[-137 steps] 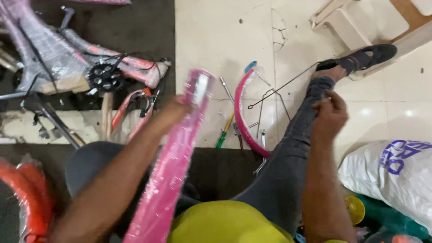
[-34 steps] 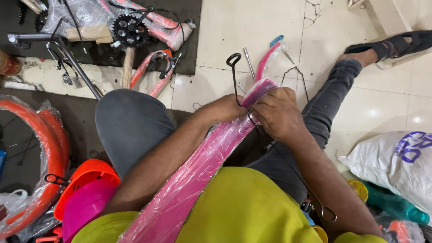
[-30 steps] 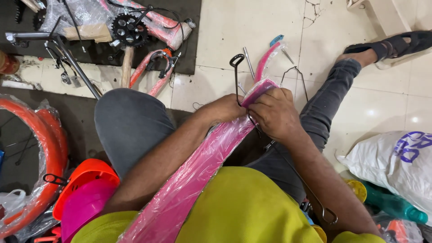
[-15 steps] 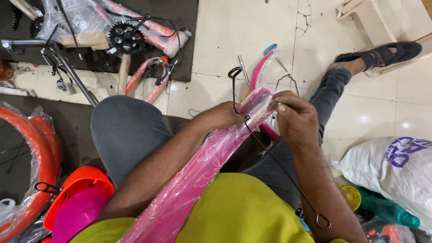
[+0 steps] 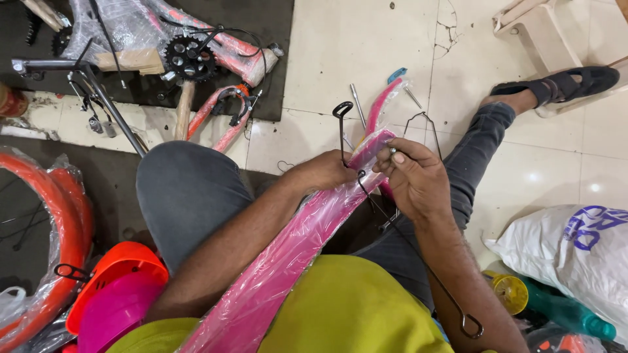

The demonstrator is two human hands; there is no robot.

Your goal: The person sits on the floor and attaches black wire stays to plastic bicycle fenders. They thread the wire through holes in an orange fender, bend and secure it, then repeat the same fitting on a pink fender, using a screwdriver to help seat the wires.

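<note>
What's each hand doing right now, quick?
Left hand: closed on the pink wrapped fender, by the black wire stay.
Right hand: fingertips pinched on a small bolt at the fender's end.

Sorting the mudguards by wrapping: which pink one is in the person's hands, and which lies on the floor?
The pink plastic-wrapped mudguard running across the lap is held by the left hand and right hand. The other pink mudguard lies on the tiles beyond them, untouched.
</note>
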